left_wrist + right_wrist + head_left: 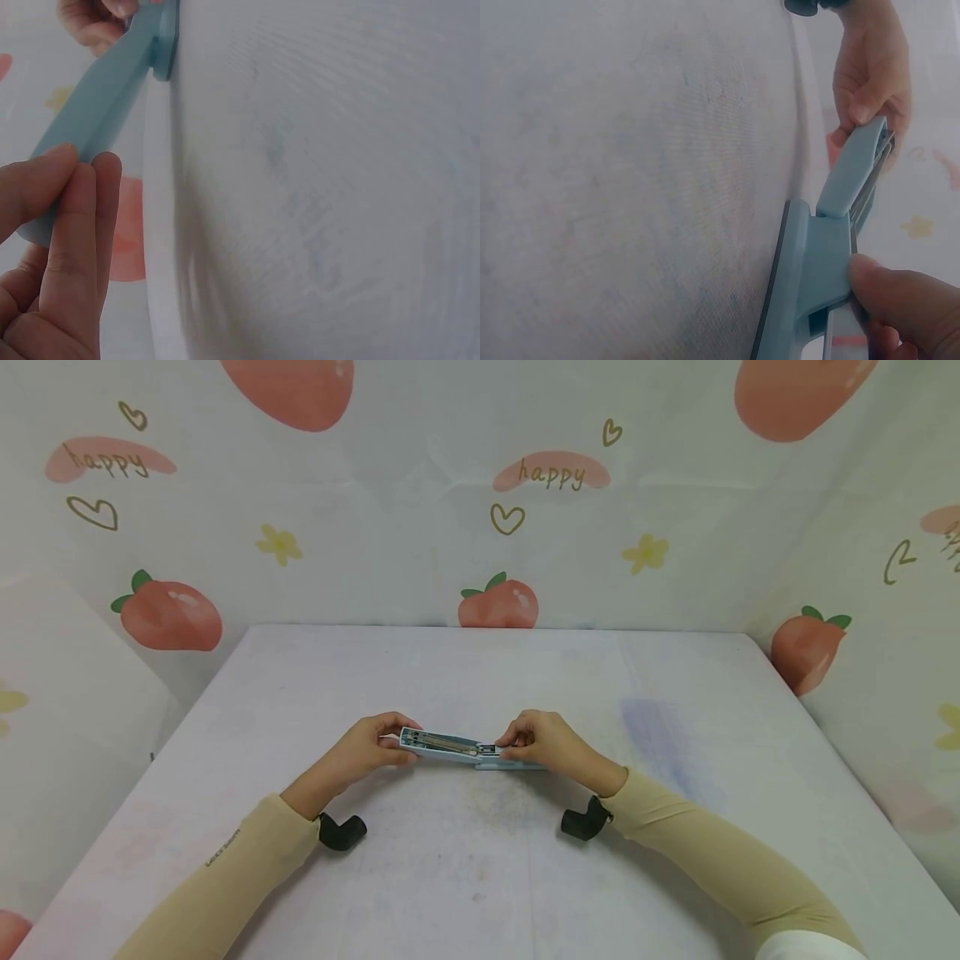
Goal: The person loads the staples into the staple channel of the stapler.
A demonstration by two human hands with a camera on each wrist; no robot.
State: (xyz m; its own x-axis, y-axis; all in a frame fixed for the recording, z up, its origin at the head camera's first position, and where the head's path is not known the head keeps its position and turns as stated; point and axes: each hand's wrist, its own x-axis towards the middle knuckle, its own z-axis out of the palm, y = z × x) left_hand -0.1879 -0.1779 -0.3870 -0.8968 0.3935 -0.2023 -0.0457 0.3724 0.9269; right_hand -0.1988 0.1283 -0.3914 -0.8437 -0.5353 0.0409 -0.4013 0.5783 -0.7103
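Note:
A light blue stapler [446, 745] lies folded wide open over the middle of the table, its metal inside facing up. My left hand [365, 745] grips the end of its swung-back top cover, thumb on one side and fingers on the other, as the left wrist view also shows around the blue cover [97, 105]. At the hinge, my right hand [542, 739] pinches the stapler's magazine part with thumb and fingertips. In the right wrist view the right thumb [892, 292] presses beside the blue body [821, 262], whose dark-edged base rests along the tabletop.
A white cloth covers the table [480, 877], with a faint purple stain [663, 743] to the right. Black wrist-camera mounts [343, 832] hang below both wrists. Behind stands a curtain [420, 527] printed with peaches, flowers and hearts.

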